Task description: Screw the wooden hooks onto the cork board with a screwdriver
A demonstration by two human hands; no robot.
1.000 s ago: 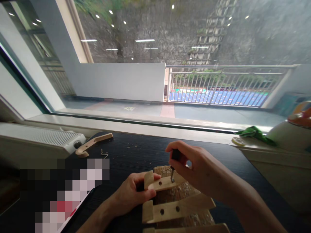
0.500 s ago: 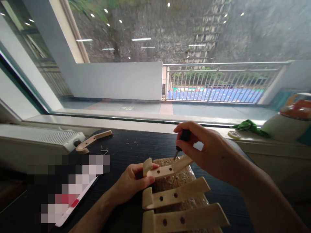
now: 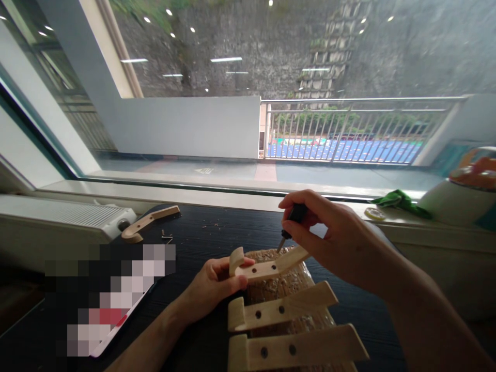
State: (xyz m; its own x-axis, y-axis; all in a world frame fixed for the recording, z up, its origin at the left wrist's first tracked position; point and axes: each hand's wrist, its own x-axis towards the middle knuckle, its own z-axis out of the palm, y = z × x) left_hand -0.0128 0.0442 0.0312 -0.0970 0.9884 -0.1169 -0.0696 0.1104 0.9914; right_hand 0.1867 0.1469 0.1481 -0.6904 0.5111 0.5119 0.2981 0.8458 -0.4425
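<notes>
My left hand [image 3: 219,281] pinches the curled end of a pale wooden hook [image 3: 263,269] that has two dark holes. This hook lies across the far end of a brown, plastic-wrapped block [image 3: 271,292]. In my right hand [image 3: 320,219] is a screwdriver [image 3: 295,217] with a black handle, its shaft slanting down to the left. The tip is close to the far side of the hook; whether it touches anything I cannot tell. Nearer to me, a second wooden hook [image 3: 287,306] and a third wooden hook [image 3: 302,347] lie across the same block, each with two dark spots.
Another wooden hook [image 3: 149,223] lies at the back left of the black table [image 3: 194,232], near a few small metal pieces [image 3: 166,237]. A white radiator [image 3: 62,217] stands left. A green cloth [image 3: 401,202] and a tape roll [image 3: 374,213] rest on the windowsill.
Almost nothing differs. The view has shifted very slightly, and both hands keep their hold on the hook and the screwdriver.
</notes>
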